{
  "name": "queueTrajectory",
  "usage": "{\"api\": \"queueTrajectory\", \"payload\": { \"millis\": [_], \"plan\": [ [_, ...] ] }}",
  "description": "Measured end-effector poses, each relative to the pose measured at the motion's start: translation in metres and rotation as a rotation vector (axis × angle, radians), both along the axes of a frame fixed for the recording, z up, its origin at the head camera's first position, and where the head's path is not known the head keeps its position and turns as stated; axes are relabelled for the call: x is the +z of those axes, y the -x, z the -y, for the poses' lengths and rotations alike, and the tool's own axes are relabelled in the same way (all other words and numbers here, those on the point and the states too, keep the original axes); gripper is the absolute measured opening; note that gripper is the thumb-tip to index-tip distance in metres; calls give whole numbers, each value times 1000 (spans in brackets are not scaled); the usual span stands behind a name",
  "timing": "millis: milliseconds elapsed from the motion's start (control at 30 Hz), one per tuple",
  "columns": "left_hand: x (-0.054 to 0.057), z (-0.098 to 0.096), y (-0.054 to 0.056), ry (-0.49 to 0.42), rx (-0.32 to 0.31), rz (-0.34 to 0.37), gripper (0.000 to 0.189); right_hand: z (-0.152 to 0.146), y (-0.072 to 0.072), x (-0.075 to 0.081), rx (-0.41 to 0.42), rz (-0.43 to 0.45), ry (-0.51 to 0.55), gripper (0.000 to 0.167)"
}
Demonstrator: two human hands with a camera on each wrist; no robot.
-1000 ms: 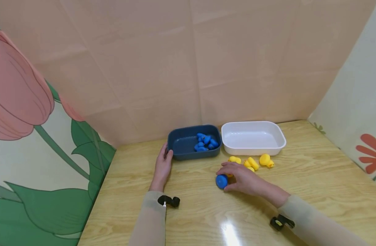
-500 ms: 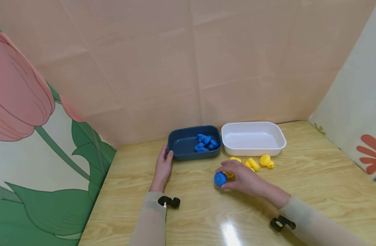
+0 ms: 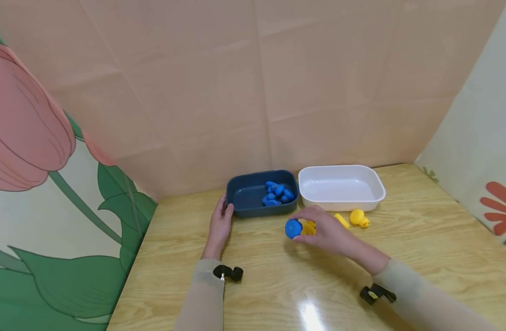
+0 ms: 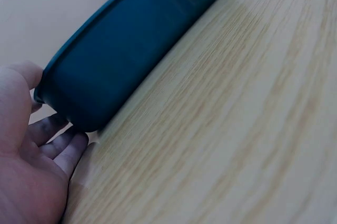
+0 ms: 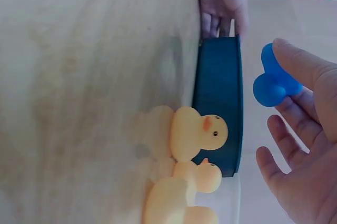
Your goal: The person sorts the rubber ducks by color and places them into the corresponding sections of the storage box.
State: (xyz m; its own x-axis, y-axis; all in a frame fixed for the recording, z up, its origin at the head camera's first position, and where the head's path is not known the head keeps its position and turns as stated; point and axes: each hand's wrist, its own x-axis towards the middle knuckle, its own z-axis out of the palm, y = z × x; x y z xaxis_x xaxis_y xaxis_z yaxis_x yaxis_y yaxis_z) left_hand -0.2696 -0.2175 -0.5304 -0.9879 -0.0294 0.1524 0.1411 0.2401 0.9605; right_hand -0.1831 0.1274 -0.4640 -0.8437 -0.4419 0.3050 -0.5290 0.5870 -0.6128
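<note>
Raised above the table, a blue rubber duck [image 3: 293, 229] is pinched between the thumb and fingers of my right hand [image 3: 332, 234]. The right wrist view shows this blue duck [image 5: 273, 84] with its round head towards the camera. At the left end of the dark blue tray [image 3: 253, 213], my left hand [image 3: 220, 230] holds the corner, thumb at the rim. Several blue ducks [image 3: 273, 198] lie in the tray's right half. Yellow ducks [image 3: 358, 217] sit on the table beyond my right hand, which partly hides them; one yellow duck [image 5: 184, 134] shows whole in the right wrist view.
A white tray [image 3: 342, 206] stands right beside the dark blue one, with nothing visible in it. Both are close to the pink cloth backdrop [image 3: 195, 115] at the back of the wooden table [image 3: 261, 280]. Floral panels flank the table.
My right hand has lifted the blue duck off the table and carried it slightly left and towards the trays. The left hand stays at the dark blue tray.
</note>
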Motion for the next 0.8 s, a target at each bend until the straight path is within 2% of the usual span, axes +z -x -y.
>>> {"api": "queueTrajectory", "payload": {
  "millis": [233,400,600,800],
  "plan": [
    [0,0,-1,-10,-5,8,62,4,9,15,-38,-49,38,52],
    [1,-1,-2,-10,-3,5,62,8,18,22,-57,-42,76,53],
    [0,-2,-1,-25,0,-13,59,13,29,32,-99,-26,76,53],
    [-1,-1,0,-17,6,2,60,21,40,39,-134,-10,74,51]
  ]
}}
